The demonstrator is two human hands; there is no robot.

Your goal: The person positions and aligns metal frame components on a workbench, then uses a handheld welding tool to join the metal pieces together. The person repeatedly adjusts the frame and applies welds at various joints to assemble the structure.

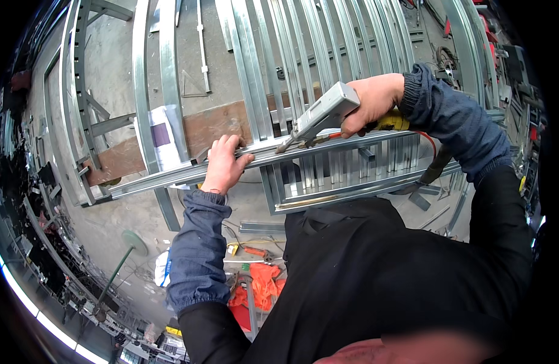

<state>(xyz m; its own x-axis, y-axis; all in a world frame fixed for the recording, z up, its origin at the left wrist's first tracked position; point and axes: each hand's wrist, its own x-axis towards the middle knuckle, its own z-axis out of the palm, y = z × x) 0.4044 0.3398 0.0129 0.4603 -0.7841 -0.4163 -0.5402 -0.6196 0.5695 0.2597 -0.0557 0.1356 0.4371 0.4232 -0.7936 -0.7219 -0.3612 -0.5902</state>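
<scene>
My right hand (376, 103) is closed around a grey, box-bodied gun-shaped tool (325, 109), partly yellow under my palm. The tool slants down to the left, and its narrow tip (284, 147) meets or hovers just over a long galvanized metal rail (258, 159); I cannot tell whether they touch. Left of that tip, my left hand (224, 165) grips the same rail with fingers over its far side and thumb toward the tip. A red hose or cable (426, 141) shows beside my right wrist.
Parallel galvanized bars (249, 73) stretch away beyond the rail, over a brown plate (216, 121). White paper (165, 136) lies near my left hand. A slatted metal frame (352, 170) is close to my body. Orange cloth (265, 284) and a green-based stand (134, 241) are on the floor.
</scene>
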